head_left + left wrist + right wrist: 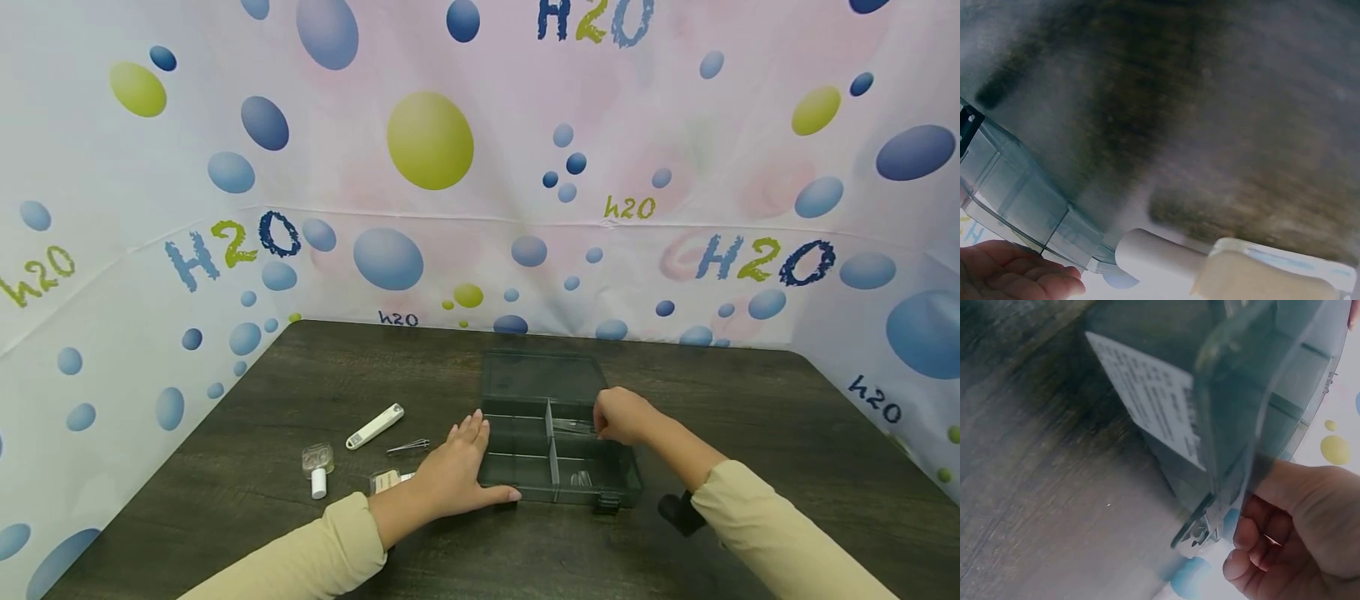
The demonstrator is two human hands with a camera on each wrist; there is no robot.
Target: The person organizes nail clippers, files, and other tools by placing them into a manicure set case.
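A dark see-through divided organizer box (517,492) stands with its lid (543,375) laid open behind it. My left hand (453,471) rests along the box's left wall, fingers straight, thumb at the front corner. At the back right corner my right hand (622,415) has its fingers curled and grips the box edge, as the right wrist view shows from the side. Thin, shiny slender items (573,427) lie beside that hand in the back right compartment. Small clear pieces (581,478) sit in the front right one. The left compartments show bare floors.
Left of the box lie a white nail clipper (375,426), a small metal tool (408,447) and a clear bottle with a white cap (318,471). A beige bottle (1266,275) lies under my left wrist. Some black object (681,512) is partly beneath my right sleeve.
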